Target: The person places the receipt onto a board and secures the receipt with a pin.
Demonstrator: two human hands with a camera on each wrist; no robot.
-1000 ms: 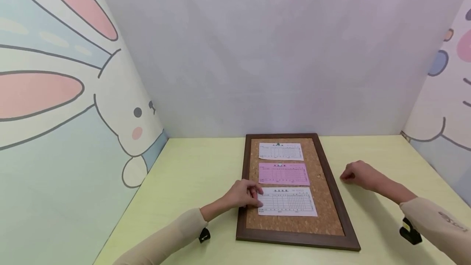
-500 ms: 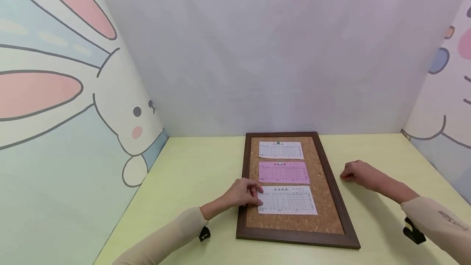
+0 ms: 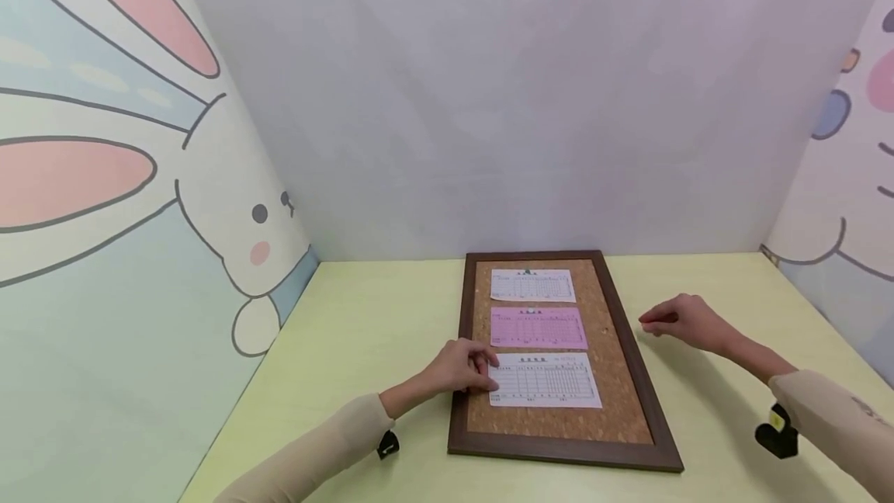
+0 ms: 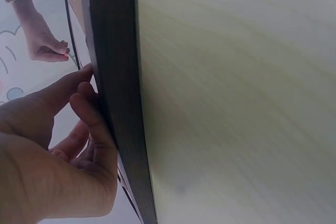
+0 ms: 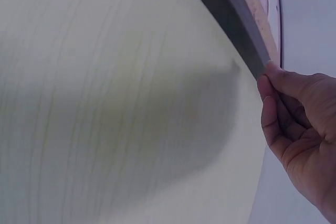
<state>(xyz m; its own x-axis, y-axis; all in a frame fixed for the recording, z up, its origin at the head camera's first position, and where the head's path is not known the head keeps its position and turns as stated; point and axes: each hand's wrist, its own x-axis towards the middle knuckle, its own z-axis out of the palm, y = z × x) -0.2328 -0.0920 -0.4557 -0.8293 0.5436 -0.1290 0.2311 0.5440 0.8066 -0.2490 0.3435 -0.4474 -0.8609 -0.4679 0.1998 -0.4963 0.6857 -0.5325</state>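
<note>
A brown-framed cork board (image 3: 621, 402) lies flat on the table. At its near end is a white printed slip (image 3: 552, 383); my left hand (image 3: 457, 367) rests over the frame, with thumb and index finger spread on the slip's left edge. The left wrist view shows this hand (image 4: 68, 145) beside the dark frame. To the right of the board my right hand (image 3: 691, 323) is raised above the table, thumb and fingertips together. They pinch a tiny pin-like thing (image 4: 66, 54), mostly hidden, with an orange glint in the left wrist view.
Farther up the board lie a pink slip (image 3: 538, 329) and another white slip (image 3: 533, 287), each with a small green or pale pin (image 3: 528, 272) at its top edge. The pale yellow table (image 3: 391, 309) meets a grey back wall (image 3: 489, 138) and cartoon-painted side walls.
My right hand has lifted from the table and shifted slightly left toward the board, its fingertips now pointing left. The left hand and the slips stay in place.
</note>
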